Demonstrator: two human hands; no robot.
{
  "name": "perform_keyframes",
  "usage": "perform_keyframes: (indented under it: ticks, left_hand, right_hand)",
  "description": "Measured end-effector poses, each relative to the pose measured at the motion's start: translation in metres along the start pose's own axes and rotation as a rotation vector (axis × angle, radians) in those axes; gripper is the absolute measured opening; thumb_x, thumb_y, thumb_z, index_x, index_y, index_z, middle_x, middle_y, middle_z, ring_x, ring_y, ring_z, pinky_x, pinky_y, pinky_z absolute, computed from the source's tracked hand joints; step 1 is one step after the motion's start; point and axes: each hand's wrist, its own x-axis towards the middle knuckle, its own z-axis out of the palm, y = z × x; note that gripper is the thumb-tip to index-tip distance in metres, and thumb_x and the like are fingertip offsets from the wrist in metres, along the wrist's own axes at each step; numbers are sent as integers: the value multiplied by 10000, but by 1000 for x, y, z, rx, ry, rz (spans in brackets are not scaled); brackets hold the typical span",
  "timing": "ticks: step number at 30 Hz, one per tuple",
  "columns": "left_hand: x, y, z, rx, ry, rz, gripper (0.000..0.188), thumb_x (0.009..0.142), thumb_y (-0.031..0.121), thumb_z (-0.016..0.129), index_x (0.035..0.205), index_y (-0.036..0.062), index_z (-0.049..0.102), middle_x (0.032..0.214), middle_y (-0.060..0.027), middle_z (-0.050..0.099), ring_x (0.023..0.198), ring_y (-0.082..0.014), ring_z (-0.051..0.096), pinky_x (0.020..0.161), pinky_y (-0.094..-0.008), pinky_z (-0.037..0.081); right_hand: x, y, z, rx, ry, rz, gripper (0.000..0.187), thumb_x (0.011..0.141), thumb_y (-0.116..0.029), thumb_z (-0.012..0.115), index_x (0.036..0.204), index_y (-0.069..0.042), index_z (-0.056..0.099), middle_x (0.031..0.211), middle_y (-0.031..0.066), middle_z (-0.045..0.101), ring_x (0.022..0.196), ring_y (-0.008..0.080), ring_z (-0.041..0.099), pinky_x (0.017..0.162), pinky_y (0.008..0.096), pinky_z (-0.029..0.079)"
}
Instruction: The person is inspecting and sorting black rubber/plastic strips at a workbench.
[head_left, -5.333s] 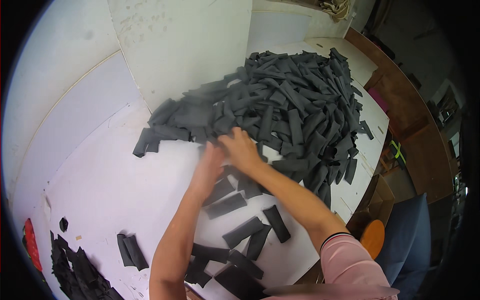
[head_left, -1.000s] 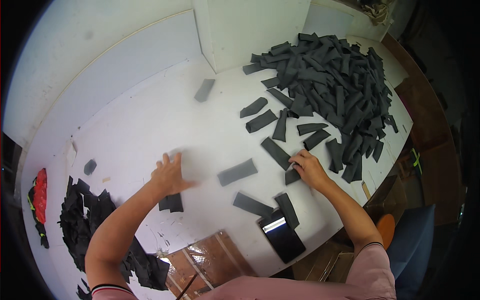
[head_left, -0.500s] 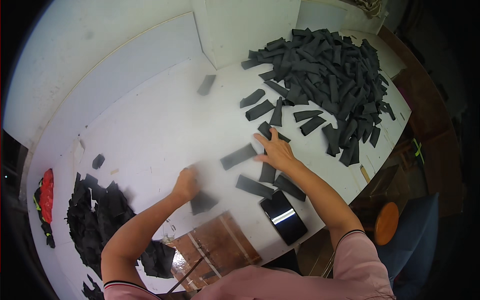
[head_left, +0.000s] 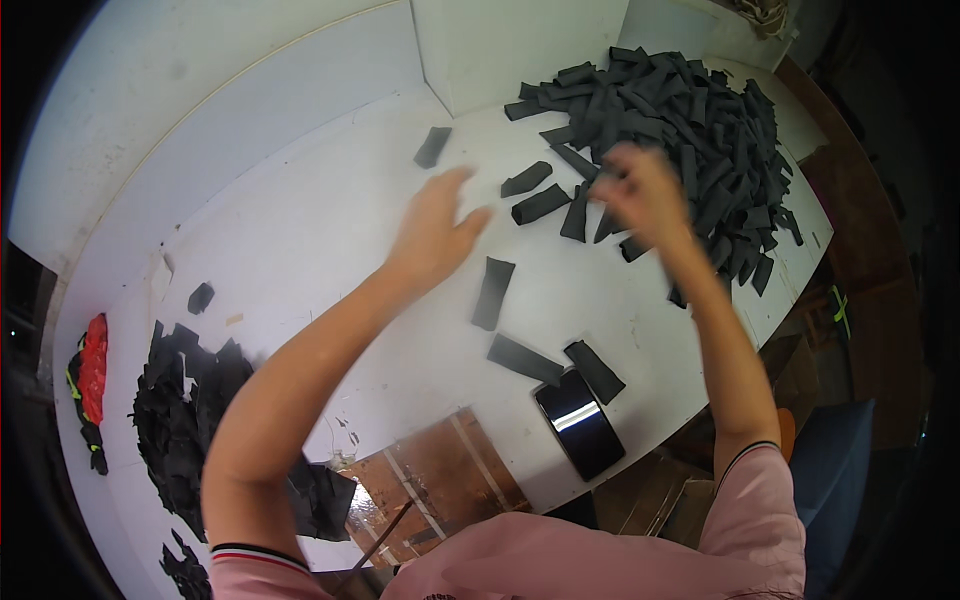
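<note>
A big heap of dark grey fabric strips [head_left: 680, 130] lies at the far right of the white table [head_left: 300, 230]. My right hand [head_left: 640, 190] is blurred at the heap's near edge, over loose strips; whether it grips one I cannot tell. My left hand [head_left: 432, 232] hovers above the table's middle with fingers spread, holding nothing. Just below it lies a single strip [head_left: 493, 292]. Two more strips [head_left: 525, 358] [head_left: 594, 371] rest nearer to me.
A black phone [head_left: 579, 422] lies at the near edge. A heap of black pieces [head_left: 190, 410] sits at the left, with a red and yellow item [head_left: 88, 365] beyond it. A brown board [head_left: 430, 490] is close to me. One strip [head_left: 432, 147] lies far out.
Both hands have lifted and moved away from me: the left from the near-left table toward the middle, the right from the loose strips up to the heap's edge.
</note>
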Motion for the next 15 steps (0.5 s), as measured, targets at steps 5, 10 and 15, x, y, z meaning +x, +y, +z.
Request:
perform_keyframes:
  ticks: [5, 10, 15]
  left_hand:
    - [-99, -88, -24, 452, -75, 24, 451, 794, 107, 553, 1176, -22, 352, 1069, -239, 443, 946, -390, 467, 790, -407, 410]
    - [-168, -122, -9, 589, -120, -25, 507, 755, 147, 573, 1170, -47, 355, 1179, -284, 351, 1089, -424, 349, 897, -477, 300]
    - [-190, -128, 4, 603, -76, -23, 543, 768, 199, 515, 1213, -41, 316, 1264, -315, 235, 1184, -467, 216, 966, -551, 159]
  right_hand:
    - [-86, -31, 93, -162, -774, -354, 924, 567, -390, 762, 1326, -191, 275, 1318, 328, 172, 1080, 428, 441, 860, 397, 418]
    - [-78, 13, 131, -137, -704, -418, 354, 666, -119, 629, 1005, -102, 527, 1048, 151, 471, 907, 308, 526, 745, 370, 467]
    - [12, 35, 66, -180, 13, -282, 290, 628, -14, 519, 914, -37, 559, 827, 149, 582, 744, 311, 570, 660, 356, 464]
